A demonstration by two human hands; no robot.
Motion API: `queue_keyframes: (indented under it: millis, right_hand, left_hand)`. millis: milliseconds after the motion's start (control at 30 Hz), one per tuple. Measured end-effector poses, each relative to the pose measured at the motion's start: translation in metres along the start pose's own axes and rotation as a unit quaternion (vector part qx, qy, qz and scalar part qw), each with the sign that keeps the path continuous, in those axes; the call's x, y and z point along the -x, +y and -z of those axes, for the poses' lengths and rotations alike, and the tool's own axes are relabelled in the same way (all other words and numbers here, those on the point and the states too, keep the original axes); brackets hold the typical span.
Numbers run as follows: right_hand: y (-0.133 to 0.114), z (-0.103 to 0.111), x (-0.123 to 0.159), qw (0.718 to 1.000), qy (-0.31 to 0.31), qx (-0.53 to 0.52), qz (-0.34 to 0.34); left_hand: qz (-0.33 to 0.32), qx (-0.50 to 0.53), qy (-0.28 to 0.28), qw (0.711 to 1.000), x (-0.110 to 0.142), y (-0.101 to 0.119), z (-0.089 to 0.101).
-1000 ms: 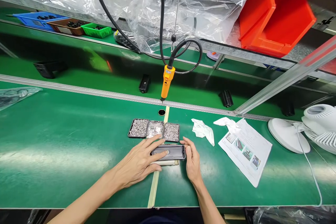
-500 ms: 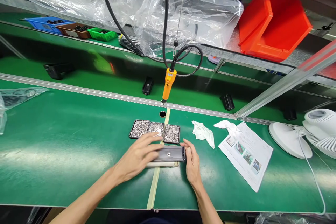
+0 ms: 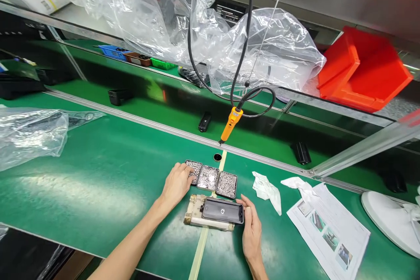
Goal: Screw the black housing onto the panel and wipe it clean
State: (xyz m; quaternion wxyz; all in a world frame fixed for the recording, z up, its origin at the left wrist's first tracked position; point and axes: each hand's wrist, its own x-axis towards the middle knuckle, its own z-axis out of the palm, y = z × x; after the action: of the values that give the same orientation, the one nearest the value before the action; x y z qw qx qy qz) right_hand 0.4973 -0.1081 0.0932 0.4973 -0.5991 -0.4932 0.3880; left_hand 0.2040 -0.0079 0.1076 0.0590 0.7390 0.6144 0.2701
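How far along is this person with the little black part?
Done: the black part sits seated in its jig, steadied by the right hand. In hand: the left hand reaches into the screw trays. Left: the orange screwdriver hangs untouched, so fastening seems unstarted.

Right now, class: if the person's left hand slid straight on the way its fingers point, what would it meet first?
The left hand points right and slightly away, fingertips already on the leftmost screw tray. Going straight on, it would likely meet the middle tray next, though depth is hard to judge.
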Motion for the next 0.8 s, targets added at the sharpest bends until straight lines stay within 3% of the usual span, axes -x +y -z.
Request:
queue_keyframes:
  millis: [233, 400, 500, 633, 733, 800]
  right_hand:
    - [0.002, 0.006, -0.008, 0.999, 0.028, -0.032, 0.007]
    - [-0.037, 0.009, -0.050, 0.998, 0.037, -0.026, 0.034]
    - [-0.076, -0.014, -0.094, 0.997, 0.011, -0.004, 0.079]
    - [-0.122, -0.064, -0.167, 0.992, -0.006, 0.005, 0.130]
    - [-0.143, -0.095, -0.207, 0.989, -0.017, -0.001, 0.149]
    - [-0.148, -0.106, -0.219, 0.989, -0.022, -0.009, 0.149]
  left_hand:
    - [-0.011, 0.034, 0.040, 0.999, 0.006, -0.004, -0.006]
    - [-0.031, 0.101, 0.097, 0.990, 0.010, -0.007, -0.015]
    - [-0.037, 0.141, 0.124, 0.982, 0.011, -0.006, -0.020]
    - [-0.042, 0.191, 0.141, 0.970, 0.011, -0.004, -0.019]
    - [-0.041, 0.223, 0.140, 0.964, 0.011, -0.001, -0.016]
    - [-0.035, 0.244, 0.137, 0.959, 0.010, 0.001, -0.014]
